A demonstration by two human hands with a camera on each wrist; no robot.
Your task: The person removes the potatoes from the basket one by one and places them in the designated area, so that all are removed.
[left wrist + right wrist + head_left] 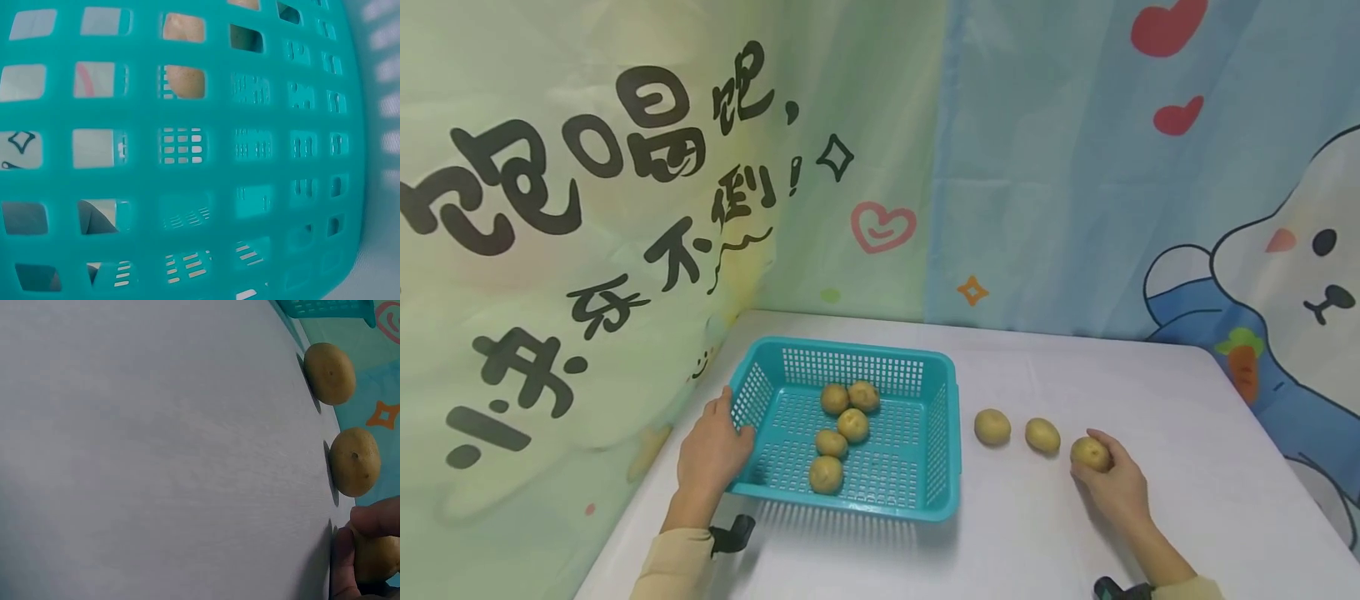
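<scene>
My right hand point(1116, 483) grips a potato point(1091, 454) between thumb and fingers at the right end of a row on the table. Two more potatoes lie to its left, a middle potato point(1042, 436) and a rounder potato point(992, 427) nearer the basket. In the right wrist view the gripped potato point(377, 557) is partly hidden by the fingers. My left hand point(715, 446) holds the left side of a turquoise plastic basket point(957, 442), thumb over the rim. Several potatoes, among them a front one point(826, 475), lie inside the basket. The left wrist view shows mostly the basket's perforated wall point(219, 112).
A white cloth covers the table point(1022, 533). Behind it hangs a printed curtain point(1037, 167) with hearts and a cartoon animal, and another printed sheet point(512, 292) stands close along the left side. Dark straps with devices sit at both wrists.
</scene>
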